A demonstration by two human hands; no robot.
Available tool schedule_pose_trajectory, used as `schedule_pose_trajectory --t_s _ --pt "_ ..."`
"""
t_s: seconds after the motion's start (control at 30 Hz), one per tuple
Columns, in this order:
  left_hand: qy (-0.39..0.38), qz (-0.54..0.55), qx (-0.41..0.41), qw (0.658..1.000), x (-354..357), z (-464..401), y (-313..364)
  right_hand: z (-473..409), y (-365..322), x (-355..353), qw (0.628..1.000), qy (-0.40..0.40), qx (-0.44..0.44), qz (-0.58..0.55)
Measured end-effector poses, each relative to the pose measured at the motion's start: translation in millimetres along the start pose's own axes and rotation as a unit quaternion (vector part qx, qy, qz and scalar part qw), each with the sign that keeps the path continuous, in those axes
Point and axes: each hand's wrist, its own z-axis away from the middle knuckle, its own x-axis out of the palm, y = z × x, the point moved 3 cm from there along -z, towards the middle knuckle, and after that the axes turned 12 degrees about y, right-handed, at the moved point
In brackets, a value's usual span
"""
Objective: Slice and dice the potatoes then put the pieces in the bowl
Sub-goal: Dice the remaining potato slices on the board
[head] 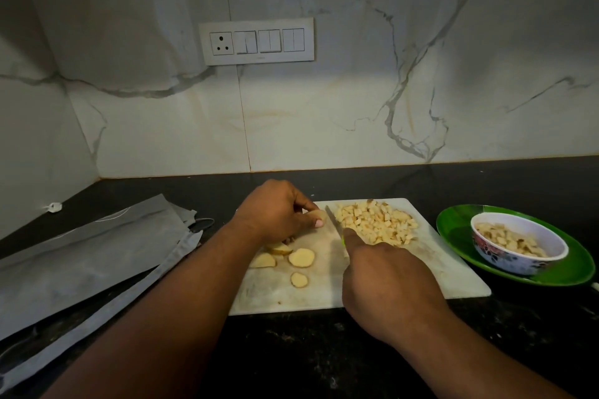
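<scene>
White plastic, scuffed and stained, is the cutting board (453,282) under my hands on the dark countertop (324,359). My left hand (275,210) curls over a piece of potato (316,214) at the board's far left corner, fingertips and thumb pinching it down. Just to its right lies the knife (334,220), blade pointing away from me and set close against the potato's cut side. My right hand (389,285) wraps the knife's handle, forefinger stretched out along the top of the blade. Beyond the blade, at the far right of the board, sits a heap of diced potato (377,220). Nearer me, below my left hand, lie four potato slices (301,257), skin still on their edges. Off the board to the right, a patterned bowl (505,261) holding more dice stands on a green plate (453,233). Grey pouches (90,256) lie on the counter to the left.
</scene>
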Motion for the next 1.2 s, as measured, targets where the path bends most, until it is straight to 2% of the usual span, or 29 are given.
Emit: schedule_pose_trajectory --t_s 0.1,0.2,0.27,0.43,0.77,1.2 --pt "-0.054 -0.003 -0.001 0.999 1.6 3.6 3.1 -1.5 -3.0 3.5 1.0 -0.012 -0.015 -0.008" --pt "-0.119 0.0 0.008 0.993 0.6 8.6 1.8 -1.6 1.0 3.6 1.0 -0.012 0.01 -0.005" --pt "-0.133 0.009 0.002 0.991 -2.2 9.1 -2.8 -1.2 5.4 2.9 1.0 -0.001 0.022 -0.008" --pt "-0.123 -0.01 -0.006 0.992 -2.8 6.7 -9.2 -2.2 4.5 -0.2 0.999 0.036 0.021 -0.032" --pt "-0.021 -0.076 -0.037 0.996 15.5 0.7 4.5 -3.4 4.4 0.3 0.998 0.056 0.001 -0.038" --pt "-0.044 -0.026 -0.036 0.998 20.2 -0.7 -2.5 -5.4 0.1 6.9 1.0 0.017 -0.012 -0.011"
